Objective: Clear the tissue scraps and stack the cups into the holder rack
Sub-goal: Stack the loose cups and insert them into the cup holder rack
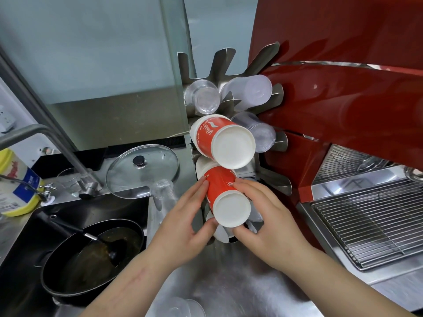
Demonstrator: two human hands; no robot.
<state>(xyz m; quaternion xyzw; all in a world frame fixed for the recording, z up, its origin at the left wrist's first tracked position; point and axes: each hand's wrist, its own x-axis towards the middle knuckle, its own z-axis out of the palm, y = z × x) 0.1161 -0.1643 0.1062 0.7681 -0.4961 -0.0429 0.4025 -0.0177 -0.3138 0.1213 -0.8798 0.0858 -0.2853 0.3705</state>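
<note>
Both hands, left [183,221] & right [263,216], grip red cup [225,197] at rack [272,177].

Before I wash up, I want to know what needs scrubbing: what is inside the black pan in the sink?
The black pan holds brownish liquid or residue and a dark ladle resting in it. The ladle covers part of the bottom, so what lies beneath it cannot be seen.

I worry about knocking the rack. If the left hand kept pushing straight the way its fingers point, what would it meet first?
Probably the white cup stack seated in the holder rack just beyond the red cup that the left hand holds; depth is unclear.
</note>
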